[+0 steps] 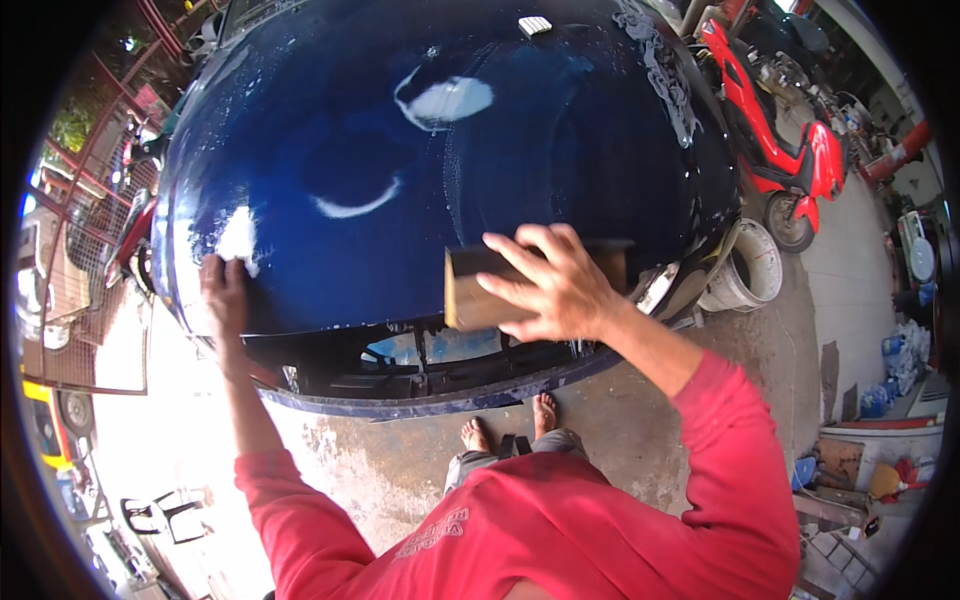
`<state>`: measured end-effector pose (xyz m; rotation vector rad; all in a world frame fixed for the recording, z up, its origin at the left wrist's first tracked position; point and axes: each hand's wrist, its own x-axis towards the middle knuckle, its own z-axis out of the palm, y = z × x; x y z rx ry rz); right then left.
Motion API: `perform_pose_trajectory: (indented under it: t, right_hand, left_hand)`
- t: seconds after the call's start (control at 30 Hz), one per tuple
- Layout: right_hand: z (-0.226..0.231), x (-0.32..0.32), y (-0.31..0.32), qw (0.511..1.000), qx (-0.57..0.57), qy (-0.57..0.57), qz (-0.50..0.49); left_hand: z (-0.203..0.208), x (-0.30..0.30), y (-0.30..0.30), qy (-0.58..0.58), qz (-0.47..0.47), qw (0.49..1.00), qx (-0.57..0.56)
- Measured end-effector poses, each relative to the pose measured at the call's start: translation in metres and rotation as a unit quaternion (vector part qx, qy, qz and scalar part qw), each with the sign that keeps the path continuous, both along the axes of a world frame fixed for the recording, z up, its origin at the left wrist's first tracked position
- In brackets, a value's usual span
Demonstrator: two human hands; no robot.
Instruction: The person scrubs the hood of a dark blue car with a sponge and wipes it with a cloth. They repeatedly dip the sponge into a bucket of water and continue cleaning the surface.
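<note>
A dark blue car hood (380, 240) fills the space before me, with wet drops and bright reflections on it. My left hand (225, 295) lies on the hood's left front part, fingers stretched forward, holding nothing. Near the front edge, right of the middle, my right hand (550, 285) is over a long brown block (462, 290) with a pale yellowish edge. Its fingers spread across the block and the thumb sits along the near side. The palm hides part of the block. A small white ribbed piece (535, 25) rests far up the hood.
Below the hood's edge shows the dark open front (330, 362) of the car above the blue bumper (430, 405). A white bucket (765, 262) stands at the right, near a red scooter (780, 130). Red metal mesh fencing (85, 250) runs along the left. My bare feet are on concrete.
</note>
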<state>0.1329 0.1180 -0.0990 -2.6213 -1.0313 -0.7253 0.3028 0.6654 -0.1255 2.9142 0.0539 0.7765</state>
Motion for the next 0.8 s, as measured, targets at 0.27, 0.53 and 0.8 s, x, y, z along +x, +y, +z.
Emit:
perform_pose_trajectory:
  t: [0.27, 0.53, 0.8]
  right_hand:
    - [-0.100, -0.244, -0.163, 0.908, 0.199, 0.095, -0.356]
    - [-0.172, -0.383, -0.259, 0.780, 0.187, 0.217, -0.557]
    - [-0.156, -0.308, -0.296, 0.830, 0.196, 0.191, -0.486]
  left_hand:
    - [0.011, -0.136, -0.347, 0.056, -0.308, 0.948, 0.059]
    - [0.039, -0.015, -0.441, 0.028, -0.300, 0.953, 0.016]
    - [0.028, -0.061, -0.442, 0.050, -0.229, 0.972, 0.020]
